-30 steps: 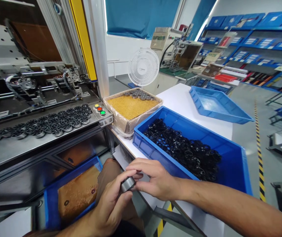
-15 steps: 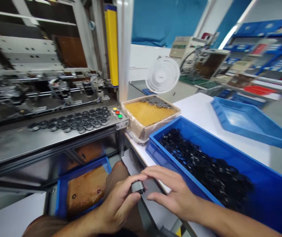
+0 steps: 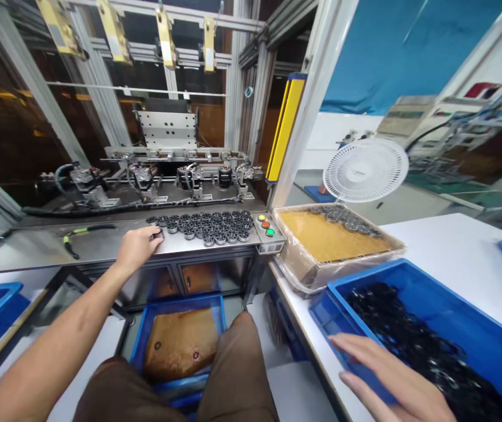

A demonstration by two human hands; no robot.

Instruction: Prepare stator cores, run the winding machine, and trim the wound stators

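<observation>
My left hand (image 3: 137,249) pinches a small round black-and-metal part (image 3: 158,234) at the front of the steel machine bench (image 3: 101,241). Just right of it stand rows of similar round parts (image 3: 209,225), packed close together. My right hand (image 3: 394,378) is open, thumb and fingers apart, over the near edge of a blue bin (image 3: 365,265). Inside that bin lies a heap of black ring-like parts (image 3: 422,337). The right hand shows nothing between its fingers.
A plastic-lined carton (image 3: 304,272) with grey parts stands beside the button box (image 3: 270,234). Pliers (image 3: 71,239) lie on the bench at left. Below, a blue crate (image 3: 221,305) holds brown cardboard. A white fan (image 3: 365,170) and yellow light barrier (image 3: 285,129) stand behind.
My left hand has carried the round part from in front of my lap to the bench. My right hand has drawn apart from it towards the right. The view has swung left.
</observation>
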